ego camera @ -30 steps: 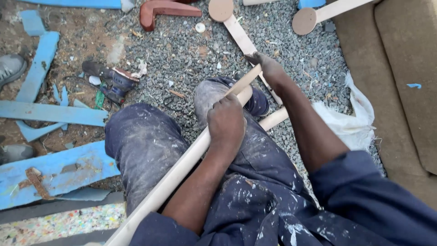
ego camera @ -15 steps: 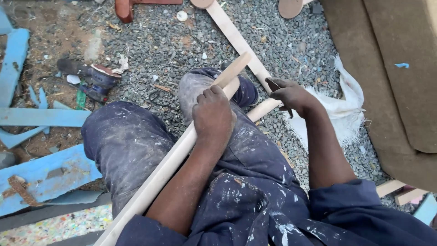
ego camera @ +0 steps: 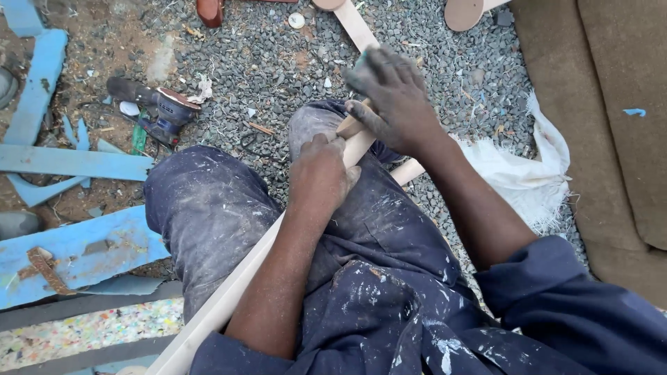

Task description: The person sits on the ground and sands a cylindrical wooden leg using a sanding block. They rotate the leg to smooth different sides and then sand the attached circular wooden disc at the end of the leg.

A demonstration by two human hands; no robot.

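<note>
I sit with a long pale wooden strip (ego camera: 229, 295) lying slantwise across my lap, over paint-spattered blue trousers (ego camera: 208, 208). My left hand (ego camera: 319, 173) grips the strip near its far end, just above my knee. My right hand (ego camera: 396, 97), dusty and grey, is curled over the strip's tip, thumb underneath and fingers on top. A small greenish piece (ego camera: 361, 62) peeks out under those fingers; what it is cannot be told. The tip itself is mostly hidden by the hand.
Gravel ground lies ahead. A dark power tool (ego camera: 163, 107) lies at the left near blue painted planks (ego camera: 76, 163). A white cloth (ego camera: 514, 173) and a brown cushion (ego camera: 611, 104) are at the right. More pale wooden pieces (ego camera: 354, 24) lie at the top.
My right hand has come from the right side of the strip up onto its tip. My left hand keeps its grip near the knee.
</note>
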